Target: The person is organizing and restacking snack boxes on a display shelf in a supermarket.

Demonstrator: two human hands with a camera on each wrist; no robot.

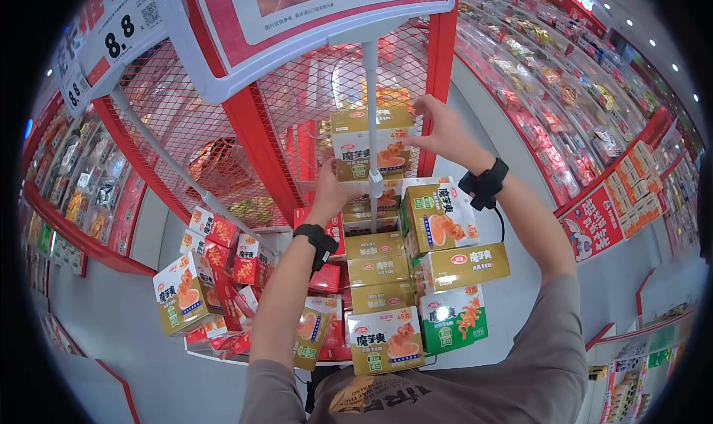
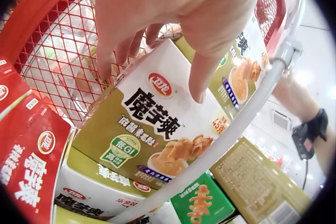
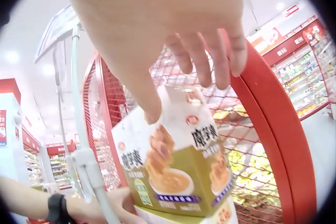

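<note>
A gold-and-white snack box (image 1: 371,153) sits atop a stack against the red mesh panel. Beside its lower left corner is my left hand (image 1: 334,191). In the left wrist view, that hand's thumb overlaps the front of a white-and-gold box (image 2: 152,113), with the fingers extended past its left side. My right hand (image 1: 449,136) is at the top box's right side, fingers apart. In the right wrist view, its thumb overlaps the upper front of the box (image 3: 173,166). The other fingers reach out above and beyond it. A pale pole partly covers the stack in the head view.
More gold boxes (image 1: 379,268) stand below, with a green box (image 1: 453,320) at front right. Red boxes (image 1: 249,264) are piled at left. A grey-white sign pole (image 1: 371,89) rises in front of the stack. The red frame post (image 1: 440,75) stands close behind my right hand.
</note>
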